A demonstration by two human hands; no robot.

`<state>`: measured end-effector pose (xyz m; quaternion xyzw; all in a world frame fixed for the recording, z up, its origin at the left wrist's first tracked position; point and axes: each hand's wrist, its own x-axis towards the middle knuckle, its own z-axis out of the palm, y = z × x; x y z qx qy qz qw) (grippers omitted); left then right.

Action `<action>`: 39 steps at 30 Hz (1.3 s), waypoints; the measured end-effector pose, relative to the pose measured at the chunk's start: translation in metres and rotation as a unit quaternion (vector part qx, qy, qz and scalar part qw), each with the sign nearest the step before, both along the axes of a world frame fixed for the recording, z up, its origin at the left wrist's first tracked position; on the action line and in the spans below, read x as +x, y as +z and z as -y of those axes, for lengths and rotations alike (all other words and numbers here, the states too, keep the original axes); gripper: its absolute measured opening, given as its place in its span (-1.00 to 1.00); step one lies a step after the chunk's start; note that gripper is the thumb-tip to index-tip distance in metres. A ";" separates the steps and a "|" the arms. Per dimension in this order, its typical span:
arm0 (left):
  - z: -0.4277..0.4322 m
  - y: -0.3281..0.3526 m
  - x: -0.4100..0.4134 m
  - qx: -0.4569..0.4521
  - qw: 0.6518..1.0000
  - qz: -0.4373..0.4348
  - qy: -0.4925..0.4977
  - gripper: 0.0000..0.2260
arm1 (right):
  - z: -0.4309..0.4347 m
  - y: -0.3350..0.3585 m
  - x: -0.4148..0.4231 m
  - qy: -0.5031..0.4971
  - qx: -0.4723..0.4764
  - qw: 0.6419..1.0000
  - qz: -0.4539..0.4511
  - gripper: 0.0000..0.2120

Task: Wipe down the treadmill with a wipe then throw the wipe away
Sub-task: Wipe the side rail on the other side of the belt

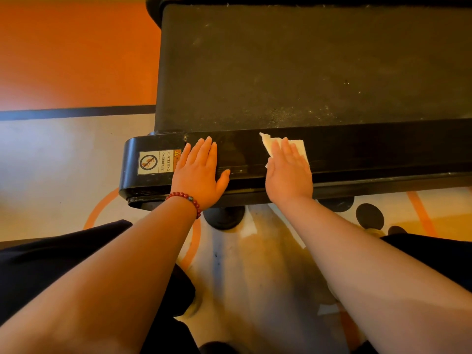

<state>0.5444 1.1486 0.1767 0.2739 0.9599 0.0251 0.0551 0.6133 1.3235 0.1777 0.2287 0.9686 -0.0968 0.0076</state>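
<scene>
In the head view, the right hand (pixel 288 172) lies flat, its grip wide, straight fingers pressing the white wipe (pixel 267 143) onto the side rail (pixel 383 149) of the treadmill (pixel 281 67). The left hand (pixel 198 172), grip equally wide and holding nothing, rests palm-down on the rail beside the warning label (pixel 155 162). It has a beaded bracelet (pixel 187 198) at the wrist. Both forearms reach forward.

Warm, orange light. A pale shine lies on the floor (pixel 38 149) at left. The treadmill (pixel 306 72) looks dark. Edges bend.
</scene>
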 end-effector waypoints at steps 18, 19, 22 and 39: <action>0.012 0.000 0.013 -0.003 1.000 0.028 -0.011 -0.42 | 0.054 -0.001 0.020 0.140 -0.036 0.989 0.014 -0.50; 0.014 0.000 0.012 -0.002 1.000 0.027 -0.015 -0.43 | 0.055 -0.002 0.020 0.163 -0.039 0.986 0.021 -0.50; 0.022 0.003 0.009 -0.003 0.999 0.024 -0.021 -0.45 | 0.042 -0.003 0.023 0.169 -0.032 0.985 0.029 -0.50; 0.053 0.006 0.006 0.033 0.998 0.052 0.033 -0.44 | 0.036 -0.001 0.016 0.143 -0.004 0.989 0.032 -0.48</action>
